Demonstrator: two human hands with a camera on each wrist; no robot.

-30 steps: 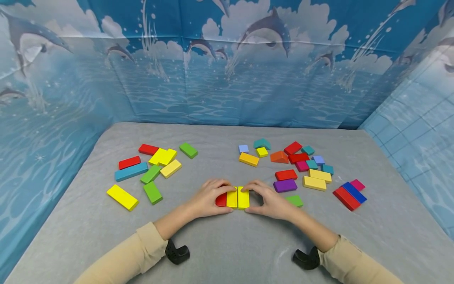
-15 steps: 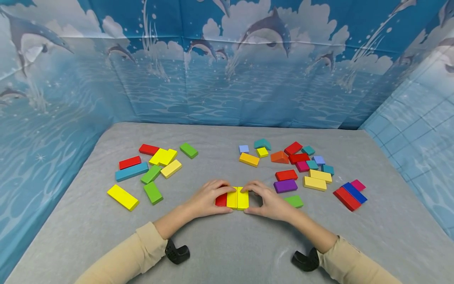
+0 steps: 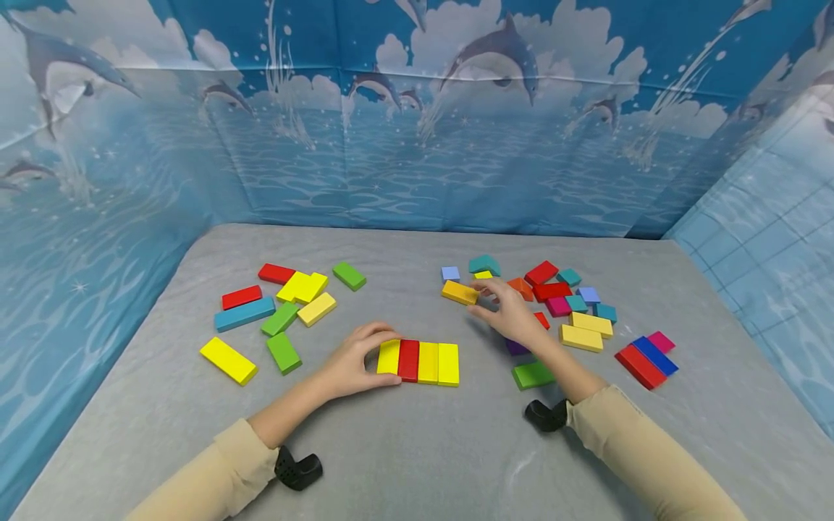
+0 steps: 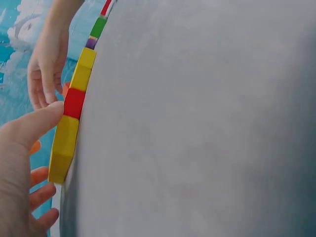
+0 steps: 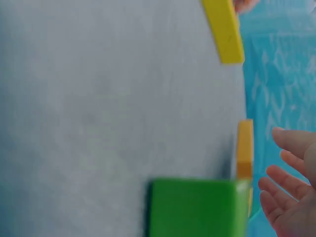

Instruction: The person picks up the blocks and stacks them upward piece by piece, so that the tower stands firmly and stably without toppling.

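Observation:
A flat row of yellow and red blocks lies at the middle of the table: a yellow block (image 3: 388, 357) at its left end, a red block (image 3: 408, 360), then two yellow blocks (image 3: 448, 364) side by side. My left hand (image 3: 355, 365) spans the left end, its thumb along the front edge by the red block and its relaxed fingers at the back. Further back, my right hand (image 3: 511, 316) reaches over the table with fingers apart. Its fingertips are right by the right end of an orange-yellow block (image 3: 459, 292); nothing is held between them.
Loose red, yellow, green and blue blocks (image 3: 245, 315) lie at left. At right are many more, among them a green block (image 3: 533, 375), pale yellow blocks (image 3: 580, 338) and a red block (image 3: 641, 366). A dolphin-print curtain (image 3: 417, 181) hangs behind the grey table.
The gap between the two right-hand yellow blocks has closed. My right hand has let go and moved back and right to the orange-yellow block. My left hand has slid left, uncovering the row's left end.

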